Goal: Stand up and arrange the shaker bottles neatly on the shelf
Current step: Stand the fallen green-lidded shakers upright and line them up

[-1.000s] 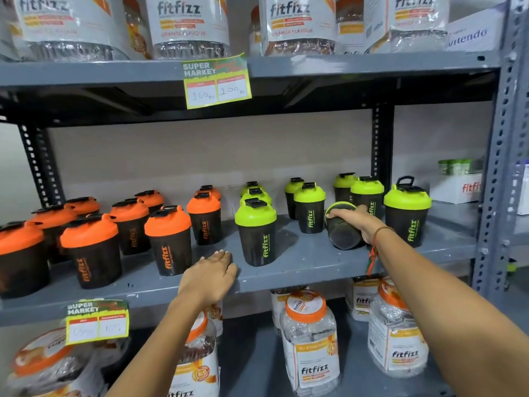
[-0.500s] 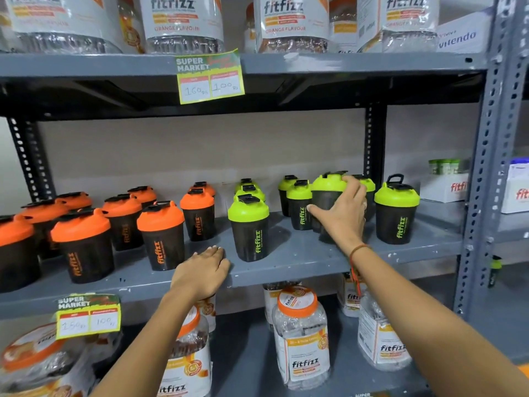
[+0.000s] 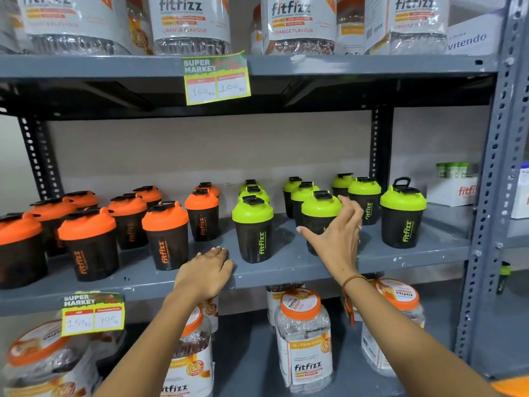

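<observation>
While the right hand (image 3: 339, 239) rests against the front green-lidded shaker bottle (image 3: 320, 216), its grip is wide, fingers spread over the lid's right shoulder and thumb reaching left across the dark body, not visibly clamped. This bottle stands upright on the middle shelf (image 3: 286, 270), long axis vertical, directly ahead of the palm and at the front of a file of green-lidded bottles. It has a black, slightly tapered body and a lime lid with a black flip cap. The left hand (image 3: 204, 275) lies flat and open on the shelf's front edge, holding nothing, well apart from it; the right hand is therefore nearer. Any remaining adjustment is probably a small slide or twist.
</observation>
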Tool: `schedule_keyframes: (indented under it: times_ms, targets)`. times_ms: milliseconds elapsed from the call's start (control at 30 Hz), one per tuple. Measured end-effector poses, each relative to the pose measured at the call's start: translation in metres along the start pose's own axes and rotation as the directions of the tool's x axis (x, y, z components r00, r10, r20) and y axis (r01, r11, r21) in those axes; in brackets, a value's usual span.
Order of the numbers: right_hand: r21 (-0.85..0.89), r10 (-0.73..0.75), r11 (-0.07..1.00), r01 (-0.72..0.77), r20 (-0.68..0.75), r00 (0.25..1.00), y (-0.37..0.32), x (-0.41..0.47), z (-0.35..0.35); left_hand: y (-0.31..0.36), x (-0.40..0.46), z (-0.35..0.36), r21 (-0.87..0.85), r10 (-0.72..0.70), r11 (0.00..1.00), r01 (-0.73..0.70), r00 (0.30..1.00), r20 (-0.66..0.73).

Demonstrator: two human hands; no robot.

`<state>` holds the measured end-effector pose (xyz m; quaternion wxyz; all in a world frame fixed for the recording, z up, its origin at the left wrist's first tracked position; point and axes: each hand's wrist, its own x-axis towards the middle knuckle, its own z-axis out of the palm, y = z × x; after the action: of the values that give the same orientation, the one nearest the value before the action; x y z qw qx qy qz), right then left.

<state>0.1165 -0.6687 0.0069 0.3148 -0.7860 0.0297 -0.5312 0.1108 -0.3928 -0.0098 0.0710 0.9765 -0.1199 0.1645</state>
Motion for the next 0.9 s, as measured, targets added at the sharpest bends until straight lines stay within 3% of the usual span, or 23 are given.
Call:
schedule_keyframes:
  times_ms: [100,167,233,333,433,500,700,900]
  targets:
    - [0.082,-0.017,0.996,0.019,-0.023,1.000,0.009,0.001,-0.009,0.001,0.001,-0.004,-0.059,-0.040,0.997,0.042,0.999,0.029]
    - [0.241,0.056,0.969,-0.057,0.013,0.998,0.020,0.004,-0.016,0.000,0.001,-0.011,-0.219,-0.127,0.965,0.144,0.988,0.086]
    - [0.367,0.157,0.904,-0.219,0.192,0.969,0.034,0.013,-0.024,0.002,0.002,-0.019,-0.486,-0.168,0.846,0.220,0.974,0.149]
    - [0.349,0.138,0.854,-0.386,0.563,0.815,0.051,0.027,-0.031,0.021,0.005,-0.021,-0.748,-0.153,0.628,0.214,0.977,0.151]
    - [0.371,0.046,0.803,-0.467,0.743,0.668,0.057,0.038,-0.030,0.040,0.012,-0.015,-0.774,-0.220,0.600,0.204,0.972,0.085]
    - [0.342,0.021,0.814,-0.470,0.791,0.612,0.059,0.042,-0.027,0.045,0.016,-0.013,-0.756,-0.254,0.619,0.212,0.965,0.063]
    - [0.362,-0.013,0.810,-0.461,0.797,0.604,0.062,0.045,-0.021,0.050,0.022,-0.013,-0.712,-0.288,0.665,0.226,0.957,0.034]
    - [0.398,-0.029,0.783,-0.479,0.792,0.610,0.066,0.045,-0.019,0.046,0.027,-0.012,-0.793,-0.276,0.579,0.191,0.961,0.029]
